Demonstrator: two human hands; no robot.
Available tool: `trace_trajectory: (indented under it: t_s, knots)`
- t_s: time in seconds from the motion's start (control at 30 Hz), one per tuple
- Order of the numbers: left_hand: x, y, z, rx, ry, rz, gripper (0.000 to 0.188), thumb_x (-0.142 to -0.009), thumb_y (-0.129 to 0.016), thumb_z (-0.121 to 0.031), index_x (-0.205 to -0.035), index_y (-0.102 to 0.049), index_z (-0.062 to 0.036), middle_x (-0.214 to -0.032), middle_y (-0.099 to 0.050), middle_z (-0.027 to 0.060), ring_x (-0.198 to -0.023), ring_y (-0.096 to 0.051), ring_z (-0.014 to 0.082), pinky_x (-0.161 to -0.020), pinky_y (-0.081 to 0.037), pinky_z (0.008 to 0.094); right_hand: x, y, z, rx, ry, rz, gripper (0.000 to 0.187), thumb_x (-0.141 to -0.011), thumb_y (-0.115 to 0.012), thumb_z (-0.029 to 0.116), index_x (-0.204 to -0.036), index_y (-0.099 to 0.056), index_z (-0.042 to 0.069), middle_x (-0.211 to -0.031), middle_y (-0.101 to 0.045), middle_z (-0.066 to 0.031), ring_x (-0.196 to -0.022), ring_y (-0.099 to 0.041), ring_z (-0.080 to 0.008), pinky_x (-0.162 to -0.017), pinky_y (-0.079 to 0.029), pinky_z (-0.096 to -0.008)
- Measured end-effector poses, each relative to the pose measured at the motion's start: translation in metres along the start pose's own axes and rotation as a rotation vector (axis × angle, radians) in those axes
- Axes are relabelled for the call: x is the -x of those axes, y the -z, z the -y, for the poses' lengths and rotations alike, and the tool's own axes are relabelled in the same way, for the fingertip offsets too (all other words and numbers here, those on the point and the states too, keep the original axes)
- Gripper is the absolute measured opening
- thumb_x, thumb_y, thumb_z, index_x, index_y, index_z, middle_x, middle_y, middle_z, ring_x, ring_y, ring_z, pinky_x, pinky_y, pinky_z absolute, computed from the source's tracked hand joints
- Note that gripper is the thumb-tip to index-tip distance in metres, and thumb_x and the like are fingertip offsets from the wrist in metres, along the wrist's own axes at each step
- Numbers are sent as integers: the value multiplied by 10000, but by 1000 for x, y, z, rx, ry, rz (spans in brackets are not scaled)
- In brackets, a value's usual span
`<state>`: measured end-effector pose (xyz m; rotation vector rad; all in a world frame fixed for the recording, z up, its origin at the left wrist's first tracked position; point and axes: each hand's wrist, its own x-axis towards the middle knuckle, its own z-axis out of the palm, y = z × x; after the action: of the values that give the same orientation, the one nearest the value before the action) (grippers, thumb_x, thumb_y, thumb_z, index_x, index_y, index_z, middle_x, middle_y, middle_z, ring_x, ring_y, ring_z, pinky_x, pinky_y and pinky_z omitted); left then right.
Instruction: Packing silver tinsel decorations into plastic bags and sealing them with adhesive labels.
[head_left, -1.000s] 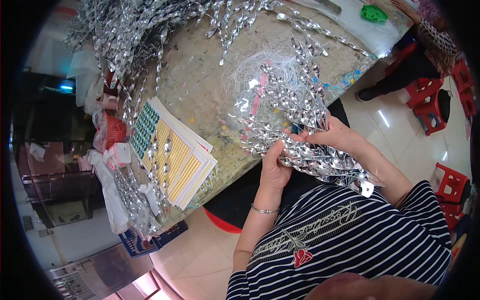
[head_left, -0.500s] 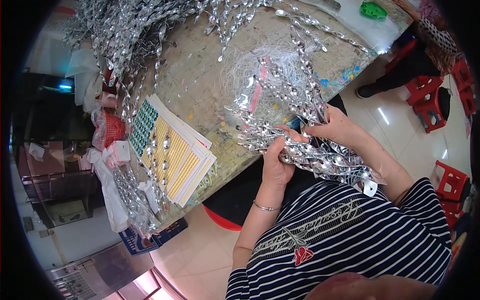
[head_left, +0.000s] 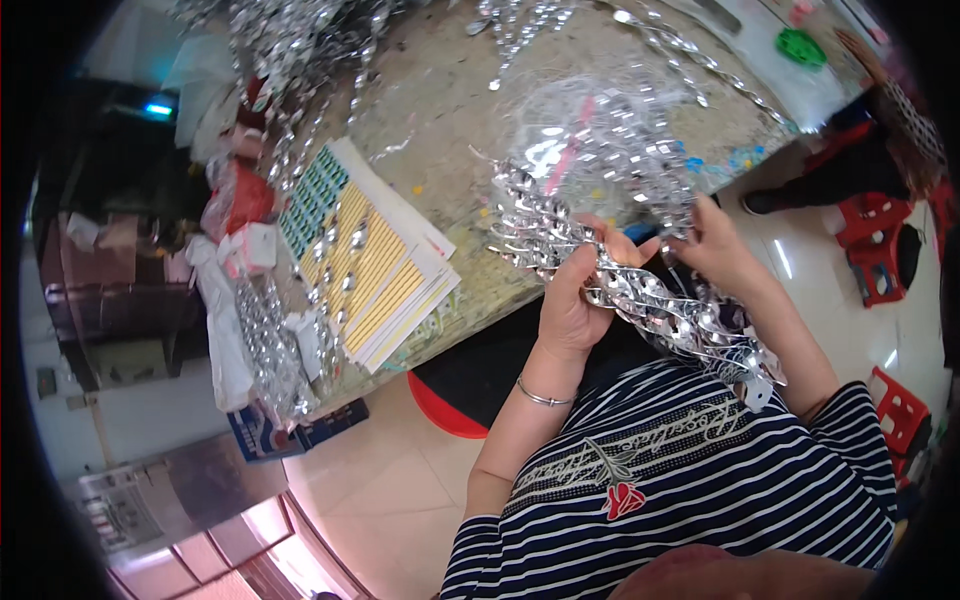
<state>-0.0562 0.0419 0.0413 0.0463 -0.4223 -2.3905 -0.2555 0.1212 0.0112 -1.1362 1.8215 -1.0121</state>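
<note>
From the head view I have 2 hands at the near edge of the surface (head_left: 455, 115). My left hand (head_left: 575, 305) has its fingers wrapped around a bundle of twisted silver strips (head_left: 655, 300), which runs aslant from over the surface down to the striped shirt (head_left: 690, 480). My right hand (head_left: 725, 250) is just beside it, fingers narrow, gripping a blurred bunch of silver strands (head_left: 655, 150) that reaches out over a tangle of clear filament (head_left: 525, 110). To the left lie green and yellow patterned sheets (head_left: 395, 265), a few twisted strips across them, near a red basket (head_left: 250, 195). A silver heap (head_left: 310, 45) covers the far left; a green dish (head_left: 800, 47) sits far right.
</note>
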Motion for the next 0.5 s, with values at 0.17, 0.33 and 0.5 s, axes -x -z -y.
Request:
trace_trajectory:
  t_s: [0.17,0.33,0.5]
  knots:
    - [7,4,-16,20,-79,-88,290,-926,-637,-245,-1157,-518,-118,-860,-573,49,-831,-563,194,-932,-490,454,6,24,25,-214,-109,-32,473,-848,-665,-3,-1277,-466,4,-1024,-607,-12,-881,-561,-82,-801,-462,-246]
    - [8,4,-33,-55,-174,-114,319,-934,-635,-271,-1171,-505,-101,-810,-528,31,-736,-503,162,-659,-451,334,-1,45,20,-281,-7,-168,439,-844,-654,18,-1253,-494,23,-991,-602,15,-862,-547,-64,-808,-445,-250]
    - [13,10,-66,-130,-298,-209,292,-963,-588,-266,-1177,-510,-84,-833,-554,36,-768,-532,159,-668,-479,327,6,59,29,-371,-29,-216,394,-830,-685,78,-1190,-530,39,-937,-591,33,-829,-533,-58,-765,-427,-230]
